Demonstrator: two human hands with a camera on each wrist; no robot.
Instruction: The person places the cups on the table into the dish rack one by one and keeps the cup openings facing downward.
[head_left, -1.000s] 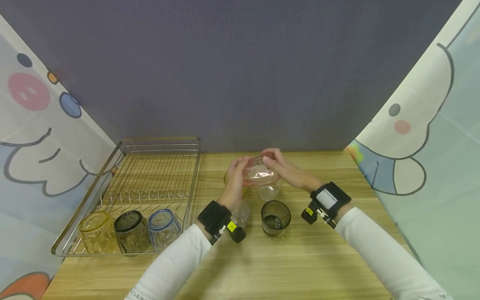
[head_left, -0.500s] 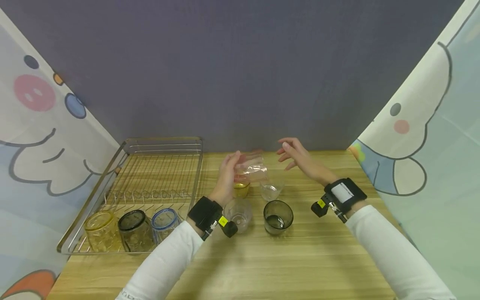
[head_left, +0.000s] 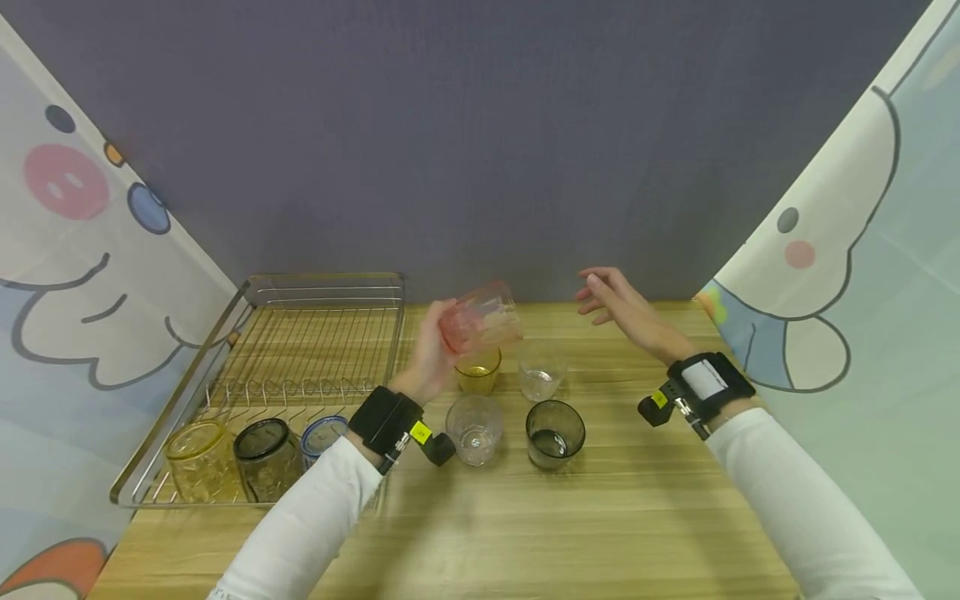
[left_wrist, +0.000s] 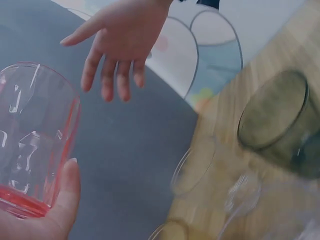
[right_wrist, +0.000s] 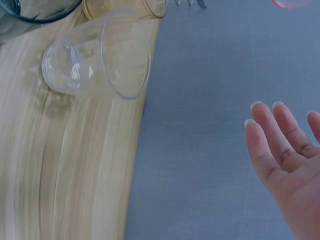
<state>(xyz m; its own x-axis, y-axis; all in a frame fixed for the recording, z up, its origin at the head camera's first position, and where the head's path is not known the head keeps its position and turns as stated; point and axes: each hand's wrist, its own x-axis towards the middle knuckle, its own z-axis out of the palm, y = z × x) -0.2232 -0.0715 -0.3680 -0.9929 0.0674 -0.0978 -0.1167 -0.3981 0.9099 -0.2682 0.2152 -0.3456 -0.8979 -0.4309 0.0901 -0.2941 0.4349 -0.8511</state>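
A clear pink glass [head_left: 482,319] is tilted on its side in the air, held by my left hand [head_left: 433,354] near its base. In the left wrist view the thumb presses along the wall of the pink glass [left_wrist: 35,140]. My right hand [head_left: 626,308] hangs off to the right, its fingers loosely extended and touching nothing. Under the held glass stand a yellow glass [head_left: 480,373] and a clear glass [head_left: 542,372]. Closer to me are another clear glass [head_left: 474,429] and a dark grey glass [head_left: 555,435], all four upright on the wooden table [head_left: 600,533].
On the left lies a wire drying rack [head_left: 300,333] in a metal tray. Along its front, upside down, sit a yellow glass [head_left: 201,462], a dark glass [head_left: 266,458] and a blue-rimmed glass [head_left: 322,437]. A grey panel [head_left: 480,150] closes off the back.
Both hands were on the pink glass a second ago. The right hand has let go and drawn away rightward. My left hand has carried the glass left and tilted it.
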